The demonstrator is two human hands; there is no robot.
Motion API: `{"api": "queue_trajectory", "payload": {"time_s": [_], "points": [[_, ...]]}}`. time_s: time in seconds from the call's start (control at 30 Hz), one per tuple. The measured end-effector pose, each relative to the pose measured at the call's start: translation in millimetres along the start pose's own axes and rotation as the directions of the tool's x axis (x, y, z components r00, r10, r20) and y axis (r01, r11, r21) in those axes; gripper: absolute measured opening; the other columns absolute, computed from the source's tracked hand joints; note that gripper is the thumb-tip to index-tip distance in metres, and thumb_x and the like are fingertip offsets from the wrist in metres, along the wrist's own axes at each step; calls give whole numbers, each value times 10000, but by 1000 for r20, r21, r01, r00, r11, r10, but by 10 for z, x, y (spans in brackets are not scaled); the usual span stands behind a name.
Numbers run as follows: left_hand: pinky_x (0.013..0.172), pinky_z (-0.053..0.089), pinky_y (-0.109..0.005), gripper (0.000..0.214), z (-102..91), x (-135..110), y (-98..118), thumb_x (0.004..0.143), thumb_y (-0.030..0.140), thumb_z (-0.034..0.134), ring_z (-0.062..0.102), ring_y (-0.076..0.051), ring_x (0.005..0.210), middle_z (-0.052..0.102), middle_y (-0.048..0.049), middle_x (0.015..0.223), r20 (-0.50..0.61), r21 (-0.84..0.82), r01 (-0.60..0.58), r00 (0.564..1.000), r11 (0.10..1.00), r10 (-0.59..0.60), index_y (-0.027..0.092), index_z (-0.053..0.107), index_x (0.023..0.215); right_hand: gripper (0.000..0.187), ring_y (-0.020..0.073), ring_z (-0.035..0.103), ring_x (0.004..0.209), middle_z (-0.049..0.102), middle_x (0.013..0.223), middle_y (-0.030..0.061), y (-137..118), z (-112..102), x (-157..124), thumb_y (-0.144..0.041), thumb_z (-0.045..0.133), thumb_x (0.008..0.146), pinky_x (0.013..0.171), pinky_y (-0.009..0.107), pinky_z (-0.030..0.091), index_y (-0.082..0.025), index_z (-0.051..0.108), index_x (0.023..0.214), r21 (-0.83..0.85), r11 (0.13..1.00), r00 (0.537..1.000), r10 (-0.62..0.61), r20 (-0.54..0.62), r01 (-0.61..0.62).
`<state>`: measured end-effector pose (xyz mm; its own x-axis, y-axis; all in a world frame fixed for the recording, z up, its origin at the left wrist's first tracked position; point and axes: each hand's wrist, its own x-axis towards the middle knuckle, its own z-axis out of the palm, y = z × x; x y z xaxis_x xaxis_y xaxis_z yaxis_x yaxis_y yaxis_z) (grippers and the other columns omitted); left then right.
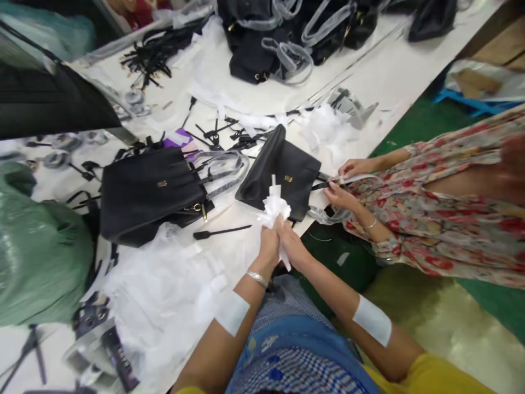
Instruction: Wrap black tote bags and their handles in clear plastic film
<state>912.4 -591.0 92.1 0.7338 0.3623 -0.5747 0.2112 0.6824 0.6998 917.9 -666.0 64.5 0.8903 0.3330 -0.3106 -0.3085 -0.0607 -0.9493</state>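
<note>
My left hand [269, 244] and my right hand [290, 241] meet at the table's near edge, fingers closed around a bunch of white paper strips [275, 207]. Some strips fan out above my fingers and one end hangs below them. Just beyond lies a black handbag [301, 164] with a small gold emblem, partly covered by the strips. To its left rests another black handbag [147, 186] with a gold zipper pull and a plastic-wrapped handle. A black strap piece [221, 232] lies flat between that bag and my hands.
At the right, a co-worker's hands [344, 186] hold a strap beside the nearer bag. White wrapping sheets [164, 295] heap at the left, near a green sack [41, 246]. Several black bags [254, 54] and a strap pile [158, 54] lie at the back.
</note>
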Motion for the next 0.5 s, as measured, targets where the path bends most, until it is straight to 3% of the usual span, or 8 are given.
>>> {"api": "queue_trajectory", "payload": {"time_s": [0.13, 0.27, 0.33, 0.4, 0.47, 0.5], "points": [[1124, 389, -393, 437, -10, -141, -62, 817, 466, 695, 622, -269, 1183, 725, -121, 1117, 29, -159, 155, 988, 975, -152, 100, 701, 1055, 645, 319, 577, 1204, 628, 1268, 161, 165, 45, -223, -659, 461, 893, 1023, 482, 457, -172, 481, 1315, -303, 952, 999, -45, -12, 39], [1136, 373, -409, 431, -246, -268, 29, 828, 474, 694, 588, -274, 1230, 708, -114, 1164, 59, -73, 133, 990, 988, -129, 128, 698, 1085, 579, 355, 601, 1146, 651, 1200, 186, 288, 100, -300, -621, 470, 897, 935, 479, 499, -159, 518, 1243, -421, 898, 990, -139, 1, 127], [1108, 403, -417, 427, -469, -362, 150, 831, 468, 696, 594, -273, 1215, 699, -114, 1187, 76, 92, 108, 990, 990, -115, 142, 690, 1106, 528, 344, 631, 1085, 674, 1150, 172, 288, 166, -297, -592, 485, 901, 896, 459, 517, -164, 547, 1204, -441, 878, 982, -181, 52, 185], [1056, 451, -420, 404, -777, -478, 312, 836, 431, 697, 612, -272, 1175, 695, -116, 1194, 127, 356, 52, 986, 933, -104, 153, 679, 1129, 495, 320, 652, 1019, 697, 1093, 146, 264, 268, -287, -574, 518, 896, 877, 443, 525, -167, 574, 1171, -394, 901, 983, -154, 103, 183], [985, 498, -403, 362, -1143, -598, 476, 864, 382, 665, 630, -259, 1126, 690, -112, 1195, 129, 622, -72, 992, 780, -11, 174, 662, 1160, 462, 287, 651, 1012, 703, 1097, 111, 239, 407, -285, -550, 541, 902, 899, 429, 519, -179, 586, 1175, -298, 946, 989, -97, 112, 127], [954, 511, -394, 343, -1331, -651, 542, 886, 361, 632, 634, -249, 1105, 683, -109, 1197, 78, 728, -125, 992, 674, 99, 189, 649, 1182, 447, 273, 645, 1026, 700, 1119, 96, 232, 488, -293, -539, 548, 907, 916, 423, 514, -188, 589, 1181, -236, 968, 992, -65, 104, 88]]}}
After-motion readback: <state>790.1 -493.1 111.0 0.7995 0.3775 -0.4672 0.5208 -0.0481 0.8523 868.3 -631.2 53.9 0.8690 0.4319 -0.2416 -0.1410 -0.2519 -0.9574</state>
